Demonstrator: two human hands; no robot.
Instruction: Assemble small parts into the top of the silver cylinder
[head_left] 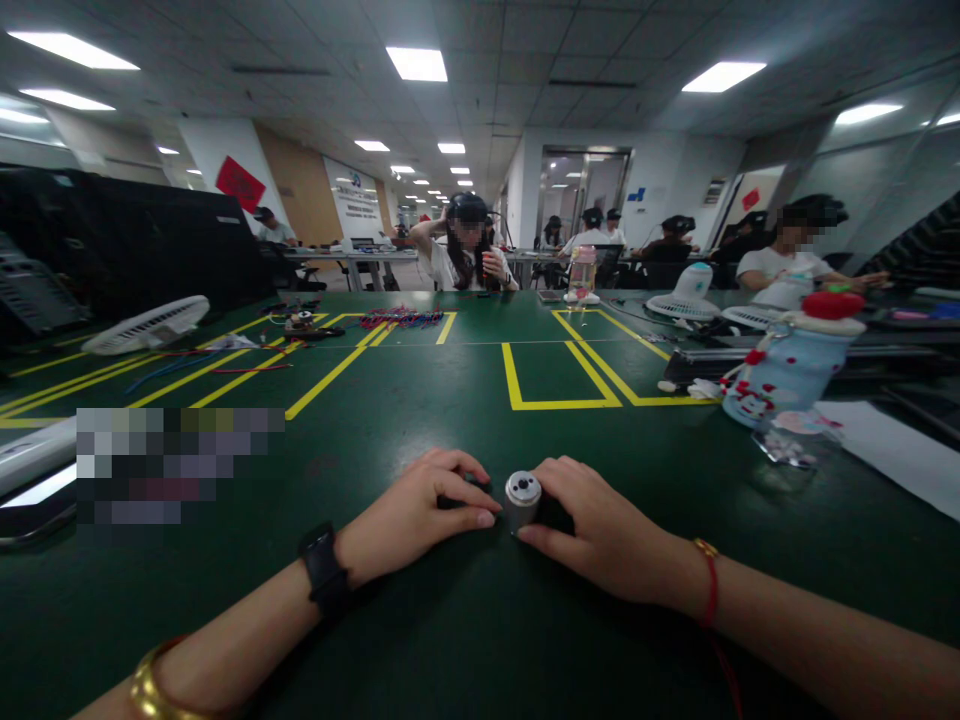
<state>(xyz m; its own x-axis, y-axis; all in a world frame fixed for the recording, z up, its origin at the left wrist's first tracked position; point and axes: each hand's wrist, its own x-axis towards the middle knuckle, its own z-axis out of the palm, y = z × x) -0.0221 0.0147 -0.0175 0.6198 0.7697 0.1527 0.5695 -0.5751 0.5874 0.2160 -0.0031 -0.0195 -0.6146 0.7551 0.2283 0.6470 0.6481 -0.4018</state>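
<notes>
A small silver metal cylinder (523, 497) stands upright on the green table (390, 620), its round top face showing dark holes. My right hand (600, 525) holds it from the right, thumb at the near side and fingers at the far side. Just left of the cylinder, my left hand (424, 510) rests low over the table with its fingers apart and nothing between them. A narrow gap seems to separate its fingertips from the metal.
Yellow tape (566, 405) marks the table. A blue bottle (787, 370) and white paper (892, 450) lie to the right. Red and blue wires (401, 318) are at the back, a white fan (150, 325) at the left. A person (466, 250) sits opposite.
</notes>
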